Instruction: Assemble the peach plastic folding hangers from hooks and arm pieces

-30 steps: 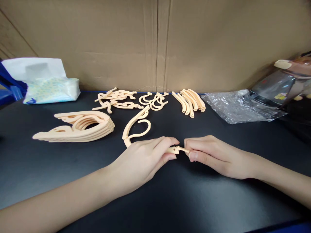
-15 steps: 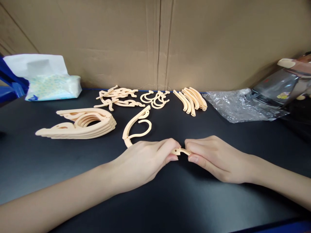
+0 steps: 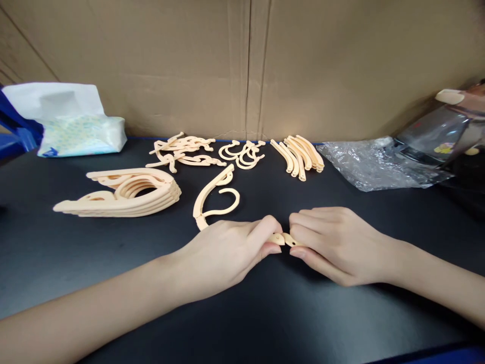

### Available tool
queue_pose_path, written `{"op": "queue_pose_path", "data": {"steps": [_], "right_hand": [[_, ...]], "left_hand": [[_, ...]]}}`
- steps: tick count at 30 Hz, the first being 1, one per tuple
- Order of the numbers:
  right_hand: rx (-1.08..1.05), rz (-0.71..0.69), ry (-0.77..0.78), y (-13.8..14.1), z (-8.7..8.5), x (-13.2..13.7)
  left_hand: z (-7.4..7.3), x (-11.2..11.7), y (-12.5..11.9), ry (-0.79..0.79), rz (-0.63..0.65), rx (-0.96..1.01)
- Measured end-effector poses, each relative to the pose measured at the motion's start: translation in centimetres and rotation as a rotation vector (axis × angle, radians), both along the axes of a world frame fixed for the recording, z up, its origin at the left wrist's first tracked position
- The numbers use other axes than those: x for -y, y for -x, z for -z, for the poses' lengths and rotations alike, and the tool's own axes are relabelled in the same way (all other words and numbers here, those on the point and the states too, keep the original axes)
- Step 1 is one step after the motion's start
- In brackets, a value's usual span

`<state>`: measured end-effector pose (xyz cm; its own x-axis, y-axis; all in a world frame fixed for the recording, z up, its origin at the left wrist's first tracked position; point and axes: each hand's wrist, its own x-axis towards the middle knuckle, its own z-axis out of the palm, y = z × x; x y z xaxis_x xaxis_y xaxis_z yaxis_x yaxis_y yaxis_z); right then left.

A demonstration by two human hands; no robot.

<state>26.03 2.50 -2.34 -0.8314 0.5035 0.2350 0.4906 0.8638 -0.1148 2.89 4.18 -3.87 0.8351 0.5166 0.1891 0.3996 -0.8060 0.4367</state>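
My left hand [image 3: 231,250] is closed on a beige plastic folding hanger [image 3: 202,199]. One curved arm and the hook of that hanger stick out beyond the knuckles, and a short end shows past the thumb. Opposite it, my right hand [image 3: 339,245] pinches a beige hanger piece [image 3: 290,240] with a small dark hole near its tip; the fingers hide the rest of it. The two tips meet or nearly meet between my hands; whether they are joined I cannot tell.
Folded hangers [image 3: 125,202] lie stacked at the left. Along the back are a pile of hanger parts [image 3: 185,151], loose hooks [image 3: 246,155] and curved arms [image 3: 299,156]. A tissue pack [image 3: 81,134], a clear plastic bag [image 3: 379,164] and a transparent jug [image 3: 432,134] stand at the sides.
The piece in my right hand has turned, so its holed tip now shows beside the hanger's end. My right fingers have shifted slightly, and the hanger has moved a little right.
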Motion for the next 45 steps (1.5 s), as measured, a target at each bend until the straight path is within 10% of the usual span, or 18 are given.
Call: {"op": "queue_pose_path", "data": {"steps": [28,39,45], "right_hand": [[0.061,0.037,-0.141,-1.9,-0.1,-2.5],[-0.102,0.022,0.131,-1.5,-0.1,-1.7],[-0.119,-0.001,0.033,-1.1,0.2,-1.2]], "left_hand": [[-0.3,-0.1,0.1,-0.165,0.011,-0.043],[0.2,-0.6,0.0,-0.215,-0.332,0.037],[0.4,-0.7,0.1,-0.136,-0.369,0.028]]}}
